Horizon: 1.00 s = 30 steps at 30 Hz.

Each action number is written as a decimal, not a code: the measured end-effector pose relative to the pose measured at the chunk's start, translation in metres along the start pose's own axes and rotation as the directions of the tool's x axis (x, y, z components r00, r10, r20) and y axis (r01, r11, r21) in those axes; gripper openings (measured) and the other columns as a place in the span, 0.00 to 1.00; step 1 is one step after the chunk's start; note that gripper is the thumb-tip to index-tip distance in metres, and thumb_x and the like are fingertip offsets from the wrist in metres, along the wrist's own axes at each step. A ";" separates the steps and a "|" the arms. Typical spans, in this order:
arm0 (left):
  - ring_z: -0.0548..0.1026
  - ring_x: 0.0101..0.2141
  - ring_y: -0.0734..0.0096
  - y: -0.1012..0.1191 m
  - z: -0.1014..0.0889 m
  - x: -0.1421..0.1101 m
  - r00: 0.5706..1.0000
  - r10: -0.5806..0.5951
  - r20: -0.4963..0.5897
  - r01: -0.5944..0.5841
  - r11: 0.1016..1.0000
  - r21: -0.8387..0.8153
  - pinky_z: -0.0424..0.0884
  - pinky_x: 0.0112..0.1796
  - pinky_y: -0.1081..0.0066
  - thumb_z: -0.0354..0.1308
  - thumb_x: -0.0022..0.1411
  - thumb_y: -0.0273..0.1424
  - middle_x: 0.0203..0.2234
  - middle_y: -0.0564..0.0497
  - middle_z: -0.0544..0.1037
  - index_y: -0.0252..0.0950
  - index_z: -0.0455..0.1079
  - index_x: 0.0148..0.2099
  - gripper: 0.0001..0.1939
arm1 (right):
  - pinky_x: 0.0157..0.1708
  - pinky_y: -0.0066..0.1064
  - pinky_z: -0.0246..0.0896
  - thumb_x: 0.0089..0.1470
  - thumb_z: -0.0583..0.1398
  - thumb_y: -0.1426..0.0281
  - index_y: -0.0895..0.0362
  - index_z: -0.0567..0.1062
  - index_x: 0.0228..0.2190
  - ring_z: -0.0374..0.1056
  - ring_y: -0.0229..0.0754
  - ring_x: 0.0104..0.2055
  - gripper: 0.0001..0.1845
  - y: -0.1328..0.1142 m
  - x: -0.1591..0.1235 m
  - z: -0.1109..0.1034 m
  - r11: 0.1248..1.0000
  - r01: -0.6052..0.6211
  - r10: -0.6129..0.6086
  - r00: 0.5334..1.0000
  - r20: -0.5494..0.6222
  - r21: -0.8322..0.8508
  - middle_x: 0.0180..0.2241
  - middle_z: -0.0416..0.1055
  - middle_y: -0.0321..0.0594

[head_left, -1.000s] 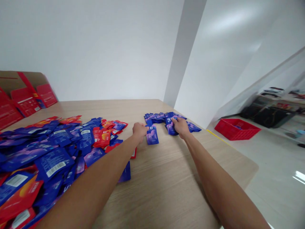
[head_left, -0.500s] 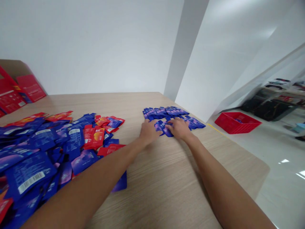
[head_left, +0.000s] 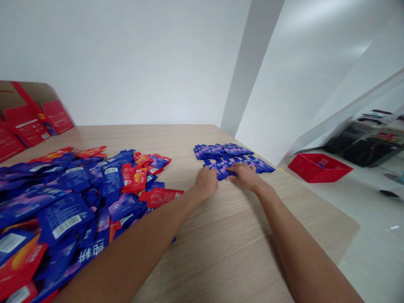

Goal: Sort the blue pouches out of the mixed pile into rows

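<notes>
A front row of overlapping blue sachets (head_left: 261,165) lies on the table, with a second blue row (head_left: 206,151) just behind it. At the left end of the front row, my left hand (head_left: 206,184) has its fingers closed at the edge of a blue sachet (head_left: 217,169). My right hand (head_left: 245,176) bends over the middle of the same row, thumb and fingers at the near edge of the sachets. Its fingertips are partly hidden. To the left is a big loose heap of blue sachets (head_left: 67,179) mixed with red sachets (head_left: 134,179).
Red boxes and a brown carton (head_left: 31,94) stand at the table's back left, by the white wall (head_left: 142,63). On the floor beyond the table's right edge is a red crate (head_left: 318,168) with something blue inside. Dark equipment (head_left: 356,141) stands farther back.
The sachet held between my hands now lies in the front row, and more of that row shows. My left hand has come slightly nearer and right. The view has turned a little left.
</notes>
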<state>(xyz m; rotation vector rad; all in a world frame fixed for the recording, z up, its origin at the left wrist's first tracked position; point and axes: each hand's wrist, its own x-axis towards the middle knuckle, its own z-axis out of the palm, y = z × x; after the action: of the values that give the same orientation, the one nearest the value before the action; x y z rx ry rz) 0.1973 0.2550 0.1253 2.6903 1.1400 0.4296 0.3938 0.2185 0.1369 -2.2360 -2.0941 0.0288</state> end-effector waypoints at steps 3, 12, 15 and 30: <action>0.78 0.57 0.52 0.004 -0.014 -0.022 0.999 0.035 -0.002 -0.035 0.999 0.005 0.77 0.56 0.46 0.66 0.72 0.36 0.59 0.42 0.78 0.36 0.75 0.60 0.18 | 0.64 0.69 0.56 0.64 0.65 0.60 0.51 0.81 0.60 0.65 0.69 0.68 0.24 -0.003 -0.002 0.002 1.000 -0.005 0.005 0.999 -0.044 0.006 0.65 0.73 0.55; 0.76 0.62 0.51 -0.062 -0.144 -0.144 0.988 -0.036 -0.152 0.041 0.999 0.025 0.71 0.65 0.52 0.62 0.66 0.29 0.61 0.38 0.79 0.35 0.74 0.63 0.23 | 0.58 0.46 0.71 0.69 0.62 0.61 0.59 0.81 0.54 0.78 0.55 0.55 0.19 -0.105 -0.028 -0.016 0.836 0.462 -0.315 0.846 -0.431 0.296 0.53 0.81 0.54; 0.78 0.60 0.43 -0.098 -0.188 -0.193 0.969 -0.137 -0.206 0.156 0.985 0.079 0.70 0.64 0.45 0.58 0.67 0.37 0.59 0.35 0.81 0.33 0.75 0.63 0.25 | 0.58 0.44 0.72 0.65 0.67 0.55 0.57 0.76 0.61 0.77 0.54 0.57 0.29 -0.175 -0.065 -0.014 0.614 0.699 -0.656 0.710 -0.255 0.365 0.56 0.80 0.53; 0.78 0.61 0.36 -0.182 -0.175 -0.306 0.971 -0.228 -0.065 0.232 0.972 0.048 0.70 0.64 0.46 0.64 0.57 0.47 0.62 0.43 0.81 0.48 0.80 0.62 0.31 | 0.35 0.31 0.63 0.66 0.61 0.75 0.54 0.80 0.47 0.80 0.47 0.39 0.11 -0.213 -0.113 -0.030 0.876 0.473 -0.477 0.879 0.018 0.098 0.39 0.84 0.45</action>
<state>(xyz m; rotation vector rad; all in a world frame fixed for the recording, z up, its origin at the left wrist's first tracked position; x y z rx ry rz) -0.1859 0.1692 0.1799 2.5631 1.4805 0.4475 0.1760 0.1179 0.1768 -1.6254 -2.5460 0.1391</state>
